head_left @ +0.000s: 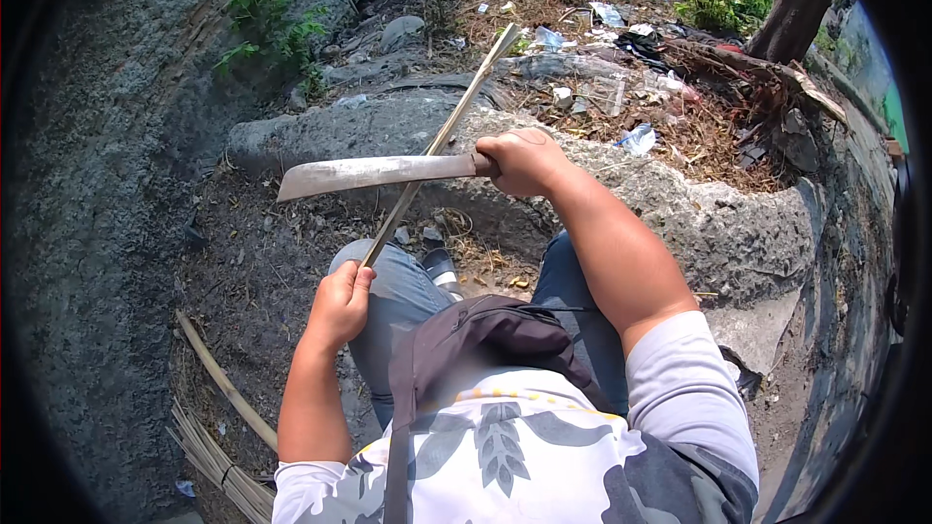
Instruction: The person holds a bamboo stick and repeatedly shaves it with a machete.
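Right hand [524, 160] fist on knife [374, 173]; left hand [342, 303] gripping bamboo strip [442, 136]. Blade slip may cut left fingers, knee.

Discarded packaging lies among the dry litter beyond the concrete kerb: a crumpled clear plastic wrapper [638, 139], a pale plastic bag [609, 14], and a small whitish packet [562, 95]. No signs or screens are present.

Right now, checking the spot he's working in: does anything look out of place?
Plastic litter and scraps lie scattered over the dry leaves beyond the concrete ledge. The machete and bamboo strip look sound.
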The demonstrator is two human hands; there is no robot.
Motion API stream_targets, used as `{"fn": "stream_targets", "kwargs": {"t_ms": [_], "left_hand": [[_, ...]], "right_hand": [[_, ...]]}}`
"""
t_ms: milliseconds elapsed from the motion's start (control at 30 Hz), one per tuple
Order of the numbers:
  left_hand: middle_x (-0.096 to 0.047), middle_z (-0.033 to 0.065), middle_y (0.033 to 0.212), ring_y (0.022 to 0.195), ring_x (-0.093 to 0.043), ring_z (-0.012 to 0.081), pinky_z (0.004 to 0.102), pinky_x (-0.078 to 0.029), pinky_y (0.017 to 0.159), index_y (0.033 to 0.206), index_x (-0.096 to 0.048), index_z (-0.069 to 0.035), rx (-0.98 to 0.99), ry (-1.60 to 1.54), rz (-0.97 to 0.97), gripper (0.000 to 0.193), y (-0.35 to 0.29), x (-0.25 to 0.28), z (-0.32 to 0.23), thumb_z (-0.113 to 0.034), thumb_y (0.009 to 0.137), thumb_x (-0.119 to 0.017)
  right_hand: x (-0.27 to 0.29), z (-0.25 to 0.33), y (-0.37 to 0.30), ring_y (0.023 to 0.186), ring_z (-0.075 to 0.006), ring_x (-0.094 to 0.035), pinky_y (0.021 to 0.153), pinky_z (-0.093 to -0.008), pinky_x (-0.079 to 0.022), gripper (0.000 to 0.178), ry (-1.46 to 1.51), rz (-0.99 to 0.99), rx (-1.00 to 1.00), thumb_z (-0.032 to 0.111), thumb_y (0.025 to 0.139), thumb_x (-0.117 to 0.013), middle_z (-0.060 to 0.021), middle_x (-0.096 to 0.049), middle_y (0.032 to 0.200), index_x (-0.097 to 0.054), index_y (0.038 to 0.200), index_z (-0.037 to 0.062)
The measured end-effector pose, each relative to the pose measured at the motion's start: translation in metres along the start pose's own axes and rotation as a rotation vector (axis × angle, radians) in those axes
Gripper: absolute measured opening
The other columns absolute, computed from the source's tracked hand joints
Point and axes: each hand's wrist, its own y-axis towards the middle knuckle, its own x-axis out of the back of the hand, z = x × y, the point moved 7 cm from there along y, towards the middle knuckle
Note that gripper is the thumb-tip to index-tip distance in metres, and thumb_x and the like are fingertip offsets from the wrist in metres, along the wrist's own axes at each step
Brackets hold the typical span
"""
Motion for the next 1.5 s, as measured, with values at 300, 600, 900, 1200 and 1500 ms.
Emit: {"fn": "stream_targets", "kwargs": {"t_ms": [300,600,900,1200,1500], "left_hand": [[-0.06,0.0132,0.072,0.065,-0.055,0.0216,0.0385,-0.047,0.064,0.096,-0.061,0.0,0.116,-0.034,0.079,0.027,-0.01,0.004,0.02,-0.023,0.109,-0.054],[-0.062,0.017,0.074,0.067,-0.06,0.03,0.0417,-0.048,0.066,0.097,-0.062,-0.002,0.163,0.049,0.064,0.034,-0.023,0.007,0.028,-0.032,0.11,-0.052],[-0.065,0.0204,0.074,0.068,-0.065,0.0381,0.044,-0.048,0.063,0.091,-0.063,-0.001,0.158,0.024,-0.109,0.037,-0.027,0.003,0.034,-0.032,0.11,-0.052],[-0.061,0.0175,0.069,0.064,-0.062,0.0331,0.043,-0.047,0.061,0.09,-0.06,-0.002,0.126,-0.015,-0.206,0.038,-0.036,0.0,0.05,-0.033,0.11,-0.051],[-0.056,0.0066,0.065,0.056,-0.053,0.0217,0.0367,-0.042,0.055,0.087,-0.058,-0.005,0.144,-0.11,-0.136,0.04,-0.03,0.001,0.077,-0.036,0.111,-0.051]], "right_hand": [[-0.007,-0.072,-0.01,0.106,-0.0381,-0.071,0.092,-0.0502,-0.056,0.031,0.154,-0.072,-0.573,0.018,0.085,-0.064,-0.0182,-0.075,0.11,-0.071,0.115,0.0156],[0.005,-0.027,-0.005,0.097,-0.0376,-0.072,0.082,-0.0508,-0.057,0.022,0.012,-0.07,-0.253,0.015,0.082,-0.065,-0.0148,-0.075,0.098,-0.07,0.104,0.0149],[0.0,-0.047,0.001,0.1,-0.0357,-0.073,0.086,-0.0491,-0.057,0.022,-0.069,0.034,-0.279,0.012,0.081,-0.066,-0.0152,-0.075,0.098,-0.07,0.102,0.0147],[-0.05,-0.232,-0.07,0.05,-0.0175,-0.059,0.046,-0.0334,-0.046,0.013,1.023,-0.625,-1.265,0.011,0.083,-0.068,-0.0093,-0.063,0.066,-0.064,0.077,-0.0005],[0.002,-0.12,-0.003,0.084,-0.0329,-0.071,0.08,-0.0432,-0.054,0.029,0.374,-0.437,-0.54,0.025,0.082,-0.078,-0.0149,-0.074,0.088,-0.068,0.099,0.0043]]}}
